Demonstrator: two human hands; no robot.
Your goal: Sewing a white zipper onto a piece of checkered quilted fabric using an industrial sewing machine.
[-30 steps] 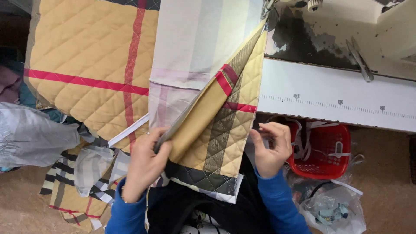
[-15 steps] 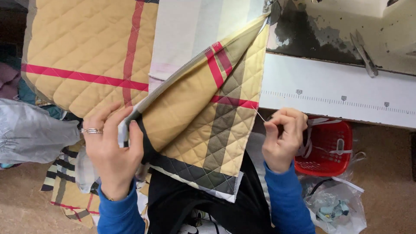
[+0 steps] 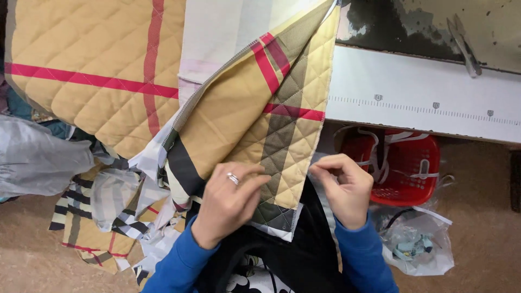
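Note:
A tan quilted fabric piece (image 3: 255,119) with red and dark stripes hangs from the table edge down over my lap. My left hand (image 3: 230,203), with a ring on one finger, presses flat on the lower part of this piece. My right hand (image 3: 342,187) pinches the right edge of the same piece, fingers closed on the hem. The piece's white lining (image 3: 233,32) shows above the folded flap. A second tan quilted panel (image 3: 92,76) with red stripes lies to the left.
A white sewing table (image 3: 423,92) with a ruler strip runs across the upper right, scissors (image 3: 464,38) on its dark top. A red basket (image 3: 407,163) and a clear plastic bag (image 3: 415,244) sit below. Fabric scraps (image 3: 103,217) pile on the floor at left.
My left hand moved right from the fabric's left fold onto its lower middle. My right hand shifted slightly left along the edge, and the quilted flap lies flatter.

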